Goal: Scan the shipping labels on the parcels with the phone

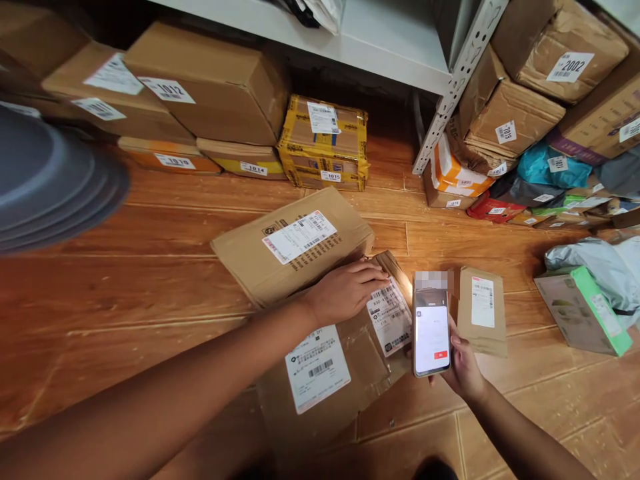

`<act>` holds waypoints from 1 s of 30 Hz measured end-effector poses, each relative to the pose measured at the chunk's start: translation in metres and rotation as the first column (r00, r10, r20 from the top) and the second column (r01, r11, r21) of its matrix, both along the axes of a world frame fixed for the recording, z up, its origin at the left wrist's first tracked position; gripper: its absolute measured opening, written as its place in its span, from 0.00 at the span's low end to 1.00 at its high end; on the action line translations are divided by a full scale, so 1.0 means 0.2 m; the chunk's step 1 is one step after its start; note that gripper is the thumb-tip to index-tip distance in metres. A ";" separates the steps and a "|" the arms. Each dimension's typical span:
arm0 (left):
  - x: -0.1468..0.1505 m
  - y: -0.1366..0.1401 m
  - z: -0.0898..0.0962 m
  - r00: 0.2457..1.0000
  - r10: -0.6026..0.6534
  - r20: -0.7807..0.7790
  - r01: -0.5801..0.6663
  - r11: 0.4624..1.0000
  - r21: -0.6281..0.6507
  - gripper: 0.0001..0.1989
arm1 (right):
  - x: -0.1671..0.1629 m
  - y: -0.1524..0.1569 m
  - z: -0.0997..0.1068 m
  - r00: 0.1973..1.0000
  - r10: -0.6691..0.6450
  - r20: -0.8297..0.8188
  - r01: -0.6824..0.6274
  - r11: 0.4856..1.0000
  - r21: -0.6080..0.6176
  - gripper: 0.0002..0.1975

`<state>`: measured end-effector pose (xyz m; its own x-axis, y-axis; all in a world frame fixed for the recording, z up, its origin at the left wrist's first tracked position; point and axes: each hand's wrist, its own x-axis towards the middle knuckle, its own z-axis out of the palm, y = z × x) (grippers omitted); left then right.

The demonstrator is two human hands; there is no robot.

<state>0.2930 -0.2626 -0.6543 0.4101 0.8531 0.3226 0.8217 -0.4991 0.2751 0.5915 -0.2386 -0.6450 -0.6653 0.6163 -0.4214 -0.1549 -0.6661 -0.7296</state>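
Note:
My left hand (345,290) lies flat, fingers together, on a taped cardboard parcel (363,350) on the wooden floor, beside its white barcode label (389,317). My right hand (463,367) holds a smartphone (431,331) upright, its lit white screen facing me, just right of that label. A larger flat box (293,243) with a shipping label lies behind the left hand. A second label (317,368) shows on a parcel nearer to me. A small brown parcel (483,310) lies right of the phone.
Numbered cardboard boxes (210,83) line the back under a white shelf (380,37), with a yellow-taped box (324,141). A metal rack post (463,73) stands right, with stacked parcels and bags (540,167) beyond. A green-edged box (583,310) lies right. A grey rounded object (50,180) is at the left.

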 end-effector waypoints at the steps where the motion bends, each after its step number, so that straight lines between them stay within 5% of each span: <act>1: 0.02 -0.01 0.00 0.999 0.027 -0.022 -0.028 0.999 -0.017 0.18 | 0.01 0.00 0.00 1.000 0.003 -0.006 -0.003 1.000 -0.003 0.29; 6: 0.09 -0.03 0.03 0.988 0.083 -0.131 -0.096 0.991 -0.097 0.20 | 0.02 0.01 0.03 1.000 -0.005 0.015 0.005 1.000 -0.015 0.40; 11: 0.04 0.08 0.06 0.986 0.122 0.116 -0.088 0.960 -0.265 0.14 | 0.00 -0.01 0.16 0.999 0.044 0.005 -0.043 0.998 -0.051 0.41; 15: 0.01 0.18 0.07 0.893 0.306 0.331 -0.098 0.848 -0.520 0.08 | 0.01 -0.06 0.29 0.985 0.170 0.011 -0.168 0.983 -0.079 0.39; 17: 0.00 0.22 0.08 0.837 0.464 0.291 -0.235 0.784 -0.574 0.07 | 0.03 -0.08 0.32 0.983 0.184 0.016 -0.182 0.980 -0.087 0.43; 20: -0.01 0.23 0.10 0.774 0.608 0.175 -0.345 0.637 -0.689 0.31 | 0.08 -0.10 0.30 0.990 0.140 0.012 -0.138 0.986 -0.096 0.49; 23: -0.02 0.22 0.11 0.789 0.601 0.125 -0.231 0.479 -0.847 0.36 | 0.13 -0.11 0.25 0.998 0.058 0.022 -0.056 0.994 -0.092 0.51; 30: 0.01 0.24 0.13 0.766 0.641 0.046 -0.318 0.441 -0.840 0.36 | 0.08 0.00 0.26 0.991 0.115 0.071 -0.113 0.993 -0.030 0.42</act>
<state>0.2952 -0.2142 -0.6276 -0.1370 0.8414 -0.5227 0.6350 0.4796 0.6057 0.6068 -0.2394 -0.5931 -0.6975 0.5269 -0.4857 -0.0245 -0.6949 -0.7187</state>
